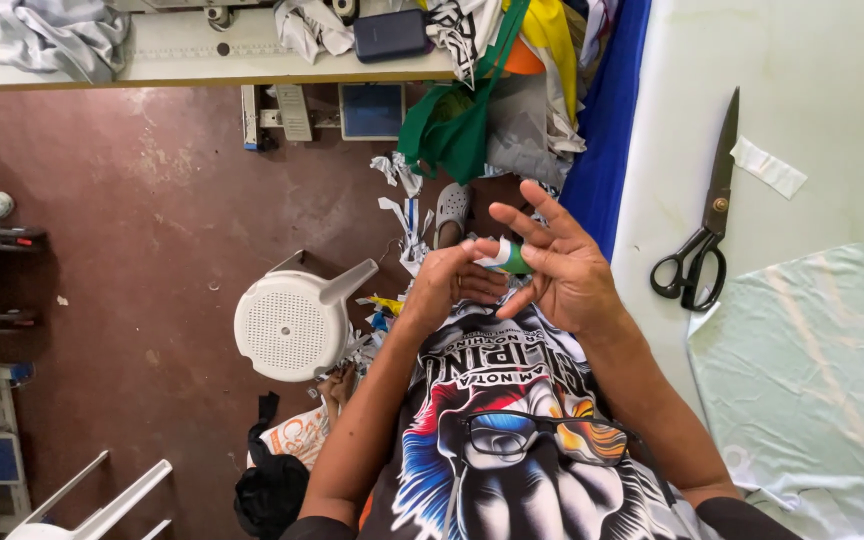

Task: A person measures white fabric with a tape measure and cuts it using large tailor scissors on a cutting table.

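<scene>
Both hands are up in front of your chest. Your left hand (447, 285) is curled in, fingertips pinching one end of a small green-and-white roll (504, 258), probably tape or fabric trim. Your right hand (557, 265) has its fingers fanned wide, with the roll resting against them at about 9 o'clock from the palm. It looks light and soft, so I'd guess it squashes easily; pinch it across the middle. Black scissors (702, 225) lie on the pale table (832, 90) around 3 o'clock, well apart.
</scene>
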